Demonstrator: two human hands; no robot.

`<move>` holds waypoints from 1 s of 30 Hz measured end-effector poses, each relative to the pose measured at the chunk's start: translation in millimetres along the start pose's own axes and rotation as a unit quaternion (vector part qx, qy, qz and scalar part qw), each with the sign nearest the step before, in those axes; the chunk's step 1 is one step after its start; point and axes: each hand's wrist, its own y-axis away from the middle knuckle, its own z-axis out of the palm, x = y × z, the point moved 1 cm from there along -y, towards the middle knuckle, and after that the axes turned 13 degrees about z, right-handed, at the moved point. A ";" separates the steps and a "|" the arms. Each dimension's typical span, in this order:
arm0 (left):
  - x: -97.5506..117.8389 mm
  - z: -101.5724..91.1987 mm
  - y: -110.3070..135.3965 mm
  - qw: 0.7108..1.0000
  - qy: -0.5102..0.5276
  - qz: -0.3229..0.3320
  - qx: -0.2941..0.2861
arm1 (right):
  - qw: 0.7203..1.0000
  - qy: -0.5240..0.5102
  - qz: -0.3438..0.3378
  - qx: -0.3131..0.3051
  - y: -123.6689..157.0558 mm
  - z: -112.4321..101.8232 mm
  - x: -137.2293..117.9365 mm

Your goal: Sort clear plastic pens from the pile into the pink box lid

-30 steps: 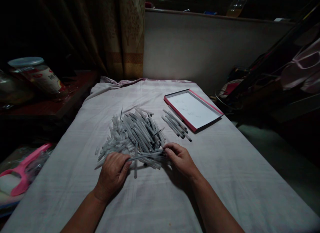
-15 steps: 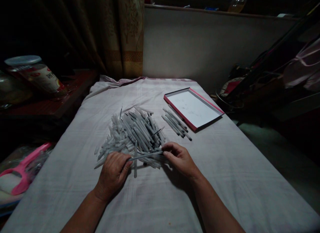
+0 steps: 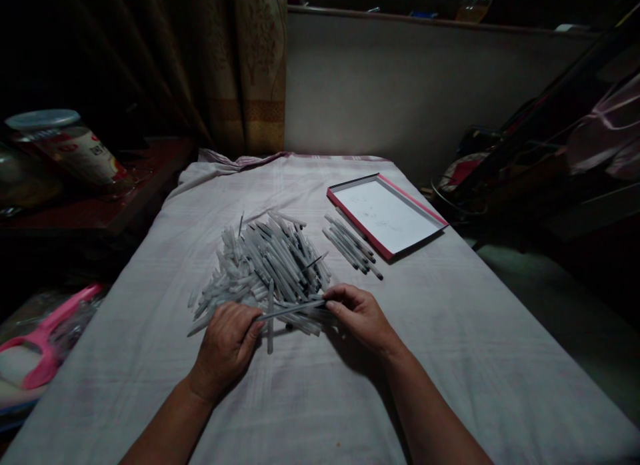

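Note:
A slim grey pen (image 3: 293, 310) stretches between my two hands, just in front of a heap of pens. My left hand (image 3: 229, 337) is closed on its left end, thumb against the fingers. With thumb and fingertips, my right hand (image 3: 356, 315) pinches the other end. Behind them lies the heap of translucent pens and pen parts (image 3: 275, 258), many with dark ends. One loose pen barrel (image 3: 271, 328) points towards me, crossing under the held pen. To the right of the heap, several pens (image 3: 350, 242) lie side by side in a neat row.
A shallow red-edged box lid (image 3: 387, 212) with a white inside lies beyond the row. The table has a pale checked cloth (image 3: 440, 385). At left, a lidded jar (image 3: 70, 148) stands on a dark red cabinet (image 3: 145, 192), with a pink-handled item (image 3: 47, 338) below. A curtain (image 3: 250, 65) hangs behind.
Almost nothing differs. Both hands keep the same hold on the pen, and the view has shifted very slightly.

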 end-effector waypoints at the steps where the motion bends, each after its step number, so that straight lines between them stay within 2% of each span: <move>1: 0.1 -0.2 -0.3 1.000 0.000 0.003 -0.002 | 1.000 0.001 -0.006 0.005 -0.1 -1.4 -1.1; 6: -0.1 -2.1 -0.9 1.000 0.001 0.010 -0.006 | 0.996 0.033 -0.029 0.075 -4.7 -19.7 -4.2; 10: -0.9 -2.0 -0.1 1.000 -0.005 0.003 -0.007 | 0.977 0.135 -0.057 0.152 -10.3 -32.5 3.1; 13: -1.3 -1.1 -0.1 1.000 -0.002 -0.004 -0.009 | 0.951 0.249 -0.092 0.159 -11.1 -32.2 8.9; 16: -1.3 -1.0 -0.3 1.000 0.004 -0.004 -0.006 | 0.919 0.353 -0.093 0.150 -9.8 -29.4 11.1; 19: -1.3 -1.2 0.1 1.000 0.000 0.005 -0.003 | 0.902 0.398 -0.092 0.143 -7.6 -28.9 9.0; 21: -1.4 -1.3 0.5 1.000 -0.005 0.013 -0.005 | 0.904 0.386 -0.105 0.150 -5.7 -29.1 5.7; 23: -1.4 -1.3 0.5 1.000 -0.010 0.020 -0.006 | 0.919 0.340 -0.134 0.146 -3.4 -27.6 2.0; 27: -0.8 -1.0 0.3 1.000 -0.008 0.022 -0.007 | 0.963 0.201 -0.165 0.066 0.3 -16.5 -2.4; 30: 0.1 -0.2 0.5 1.000 -0.005 0.018 -0.009 | 0.979 0.136 -0.151 0.028 2.3 -6.4 -3.9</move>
